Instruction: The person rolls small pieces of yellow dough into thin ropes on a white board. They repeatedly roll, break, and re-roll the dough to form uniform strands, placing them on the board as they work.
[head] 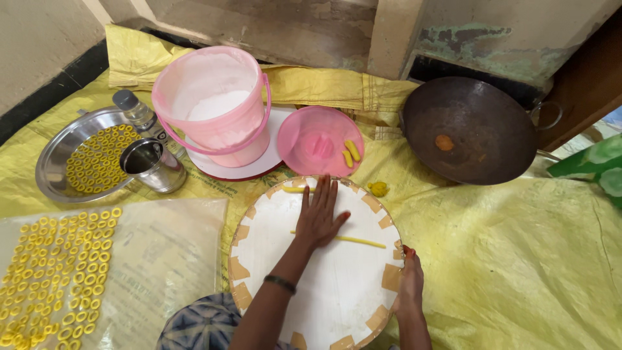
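I see a yellow sheet (518, 259) spread over the floor, carrying everything else. On it sits a round white board (324, 285) with tan tape patches along its rim, and to its upper right a dark iron wok (473, 129). A pink bucket (217, 104) of white powder stands on a white plate behind the board, its pink lid (317, 139) lying beside it with two yellow dough pieces on top. At the left a steel tray (58, 155) holds yellow dough rings, a steel cup (152, 165) stands against it, and more rings lie on a clear plastic sheet (162, 259). My left hand (319, 217) lies open and flat, fingers spread, pressing on a thin yellow dough rope (363, 241) across the middle of the board. My right hand (409, 282) grips the board's right edge.
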